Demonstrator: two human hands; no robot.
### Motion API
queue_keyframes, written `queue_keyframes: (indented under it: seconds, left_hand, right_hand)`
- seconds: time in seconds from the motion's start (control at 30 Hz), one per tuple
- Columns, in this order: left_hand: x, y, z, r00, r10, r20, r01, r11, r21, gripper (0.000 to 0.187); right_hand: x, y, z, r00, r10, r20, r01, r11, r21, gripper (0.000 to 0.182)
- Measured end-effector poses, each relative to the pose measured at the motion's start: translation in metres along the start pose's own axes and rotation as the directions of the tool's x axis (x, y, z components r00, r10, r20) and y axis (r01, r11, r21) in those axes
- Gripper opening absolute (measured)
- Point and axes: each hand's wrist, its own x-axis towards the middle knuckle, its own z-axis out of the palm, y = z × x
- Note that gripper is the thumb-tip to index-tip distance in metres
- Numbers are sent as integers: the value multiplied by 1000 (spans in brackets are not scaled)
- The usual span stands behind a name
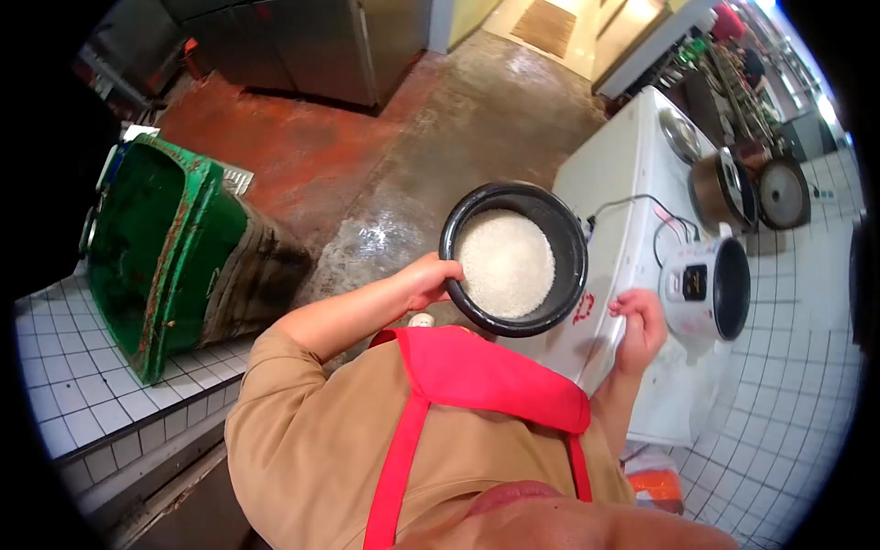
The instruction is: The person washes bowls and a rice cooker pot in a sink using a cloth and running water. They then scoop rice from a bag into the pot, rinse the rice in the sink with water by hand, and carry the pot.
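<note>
My left hand (429, 280) grips the near-left rim of a black rice cooker inner pot (577, 266), its fingers hooked over the edge. White uncooked rice (506, 264) covers much of the pot's bottom. The pot is held up in front of my red apron (486, 376), beside a white chest freezer (600, 174). To the right of the pot, apart from its rim, my right hand (640, 328) is closed at the freezer's top edge. What its curled fingers hold, if anything, is hidden. Close by that hand, a white rice cooker (678, 284) shows a dark opening.
Farther along the freezer top are a brown cooker (720, 188), a metal lid (680, 136) and a black cord (632, 198). A green bin (192, 247) stands at left on a tiled ledge (69, 376). Wet floor (440, 128) stretches toward steel cabinets (302, 46) and a doorway.
</note>
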Motion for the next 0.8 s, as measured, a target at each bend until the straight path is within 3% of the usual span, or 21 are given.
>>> queue_keyframes:
  seconds: [0.1, 0.23, 0.3, 0.37, 0.4, 0.43, 0.63, 0.8]
  left_hand:
    - [16, 6, -44, 994, 47, -95, -52, 997, -51, 11]
    - [18, 30, -77, 986, 89, -141, -105, 988, -110, 15]
    - [26, 38, -87, 979, 90, -185, -131, 966, -224, 16]
    - [39, 50, -106, 977, 97, -189, -153, 939, -309, 17]
    - [34, 65, -100, 960, 171, -222, -241, 906, -348, 16]
    - [40, 78, -104, 953, 171, -251, -257, 895, -365, 16]
    - [91, 161, -128, 897, 121, -425, -320, 842, -435, 13]
    - [101, 237, -156, 826, 111, -553, -433, 753, -495, 13]
  right_hand:
    - [55, -23, 68, 972, -38, 233, -21, 969, 244, 13]
    - [92, -5, 173, 839, -388, 382, 213, 880, 426, 14]
    - [110, 5, 240, 654, -419, 630, 480, 874, 83, 11]
    - [127, 37, 266, 498, -474, 726, 646, 762, 55, 17]
    - [141, 46, 280, 411, -495, 765, 725, 686, 55, 21]
    - [158, 44, 290, 464, -491, 738, 641, 760, 103, 22]
    - [272, 93, 371, 306, -469, 828, 655, 735, 174, 17]
    - [347, 84, 438, 239, -557, 796, 490, 777, 396, 16]
